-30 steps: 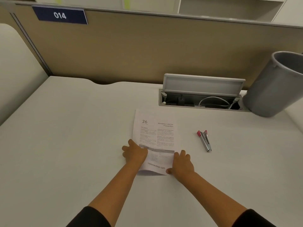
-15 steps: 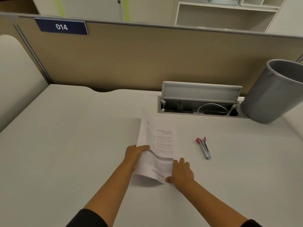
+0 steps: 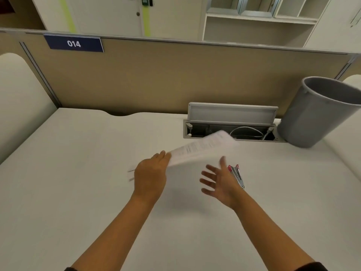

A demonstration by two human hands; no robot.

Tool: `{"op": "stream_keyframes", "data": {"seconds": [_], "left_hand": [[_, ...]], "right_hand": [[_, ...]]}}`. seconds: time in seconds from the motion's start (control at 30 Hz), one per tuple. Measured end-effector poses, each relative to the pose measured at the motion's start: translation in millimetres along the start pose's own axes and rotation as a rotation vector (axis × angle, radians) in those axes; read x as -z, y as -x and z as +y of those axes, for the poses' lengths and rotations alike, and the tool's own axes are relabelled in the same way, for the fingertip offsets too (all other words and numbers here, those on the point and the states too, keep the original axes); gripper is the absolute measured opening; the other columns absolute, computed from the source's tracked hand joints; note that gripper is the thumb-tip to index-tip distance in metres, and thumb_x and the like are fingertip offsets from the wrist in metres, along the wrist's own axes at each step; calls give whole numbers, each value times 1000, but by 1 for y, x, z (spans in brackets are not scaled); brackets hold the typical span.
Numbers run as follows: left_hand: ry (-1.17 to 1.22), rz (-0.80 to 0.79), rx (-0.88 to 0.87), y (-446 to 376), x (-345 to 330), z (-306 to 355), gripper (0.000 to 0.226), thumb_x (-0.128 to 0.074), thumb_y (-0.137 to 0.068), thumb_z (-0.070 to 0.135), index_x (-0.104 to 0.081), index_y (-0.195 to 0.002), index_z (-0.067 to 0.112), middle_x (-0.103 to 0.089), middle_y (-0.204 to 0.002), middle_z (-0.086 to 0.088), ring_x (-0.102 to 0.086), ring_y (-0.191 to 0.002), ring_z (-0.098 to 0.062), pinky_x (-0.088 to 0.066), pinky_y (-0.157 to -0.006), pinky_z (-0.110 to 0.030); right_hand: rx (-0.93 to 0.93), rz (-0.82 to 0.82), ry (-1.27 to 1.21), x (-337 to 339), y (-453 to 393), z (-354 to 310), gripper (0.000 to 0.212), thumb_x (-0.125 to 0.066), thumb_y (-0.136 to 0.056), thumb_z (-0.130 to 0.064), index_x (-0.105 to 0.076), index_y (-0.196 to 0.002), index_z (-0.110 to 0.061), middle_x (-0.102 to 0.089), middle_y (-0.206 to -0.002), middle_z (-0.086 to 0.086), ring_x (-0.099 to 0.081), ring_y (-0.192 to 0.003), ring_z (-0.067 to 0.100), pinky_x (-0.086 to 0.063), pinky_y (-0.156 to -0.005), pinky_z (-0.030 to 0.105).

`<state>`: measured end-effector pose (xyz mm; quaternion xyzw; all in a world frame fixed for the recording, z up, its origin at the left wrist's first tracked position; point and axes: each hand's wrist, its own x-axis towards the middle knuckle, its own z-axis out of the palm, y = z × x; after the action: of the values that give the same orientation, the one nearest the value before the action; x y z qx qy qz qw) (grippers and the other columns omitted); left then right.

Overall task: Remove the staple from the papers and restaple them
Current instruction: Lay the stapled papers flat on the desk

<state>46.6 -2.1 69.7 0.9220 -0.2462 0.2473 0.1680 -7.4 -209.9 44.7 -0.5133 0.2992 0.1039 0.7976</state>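
- The left hand [image 3: 150, 178] grips the white printed papers [image 3: 203, 150] by one edge and holds them up off the pale desk [image 3: 78, 173]; the sheets are motion-blurred, fanning out to the right towards the open cable tray [image 3: 230, 132].
- The right hand [image 3: 218, 183] holds nothing, its palm turned inward and its fingers [image 3: 208, 170] spread, just below the raised papers.
- The small silver stapler with red ends [image 3: 236, 175] lies on the desk, partly hidden behind the right hand (whether they touch cannot be told).
- A grey plastic bin [image 3: 316, 112] stands at the far right, and a blue plate reading 014 [image 3: 73, 43] is fixed to the partition.
- The step in hand appears to be getting the papers up for inspection, so that the staple can be found; no staple shows in the blur.
- The next move likely calls for steadying the sheets with the free right hand, then working on the stapled corner.
- The 1 risk is that loose sheets slip from a single-edge grip.
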Motion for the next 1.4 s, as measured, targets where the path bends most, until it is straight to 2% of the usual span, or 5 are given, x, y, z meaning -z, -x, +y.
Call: {"op": "stream_keyframes", "data": {"seconds": [0.17,0.33,0.47,0.8,1.4], "left_hand": [[-110,-138,-102,52,-5,-21,54,-81,-46,-14,-73,-95,4,-73,-96,-15,-70,-88,-33,-56,-75,-47],[-94,-423,-71,121,-26,-26,63,-81,-47,-13,-71,-105,10,-71,-107,-13,-66,-101,-32,-50,-87,-50],[-91,-821,41,156,-32,-23,66,-33,-90,-1,-14,-148,23,-5,-158,-4,-3,-146,-23,0,-117,-41],[107,-912,0,149,-30,10,67,-29,-94,52,9,-146,34,21,-155,3,24,-141,-16,13,-113,-45],[81,-1061,-113,140,-59,77,70,-30,-90,61,2,-147,35,18,-157,-4,17,-144,-23,5,-113,-55]], "right_hand": [[7,-85,-454,12,3,-3,80,-28,-78,-78,-71,-101,-15,-70,-108,17,-64,-104,37,-52,-88,52],[-200,141,117,25,11,33,28,-49,-95,-12,-52,-117,5,-60,-117,20,-60,-103,33,-51,-92,44],[-256,211,369,35,23,60,27,-51,-86,13,-54,-112,9,-59,-123,23,-61,-99,33,-58,-78,34],[-192,320,307,41,32,88,4,-58,-87,0,-56,-88,4,-65,-111,26,-65,-86,35,-57,-66,31],[-104,375,469,58,48,93,21,-59,-86,-1,-57,-65,-2,-60,-63,12,-56,-49,16,-50,-47,18]]}}
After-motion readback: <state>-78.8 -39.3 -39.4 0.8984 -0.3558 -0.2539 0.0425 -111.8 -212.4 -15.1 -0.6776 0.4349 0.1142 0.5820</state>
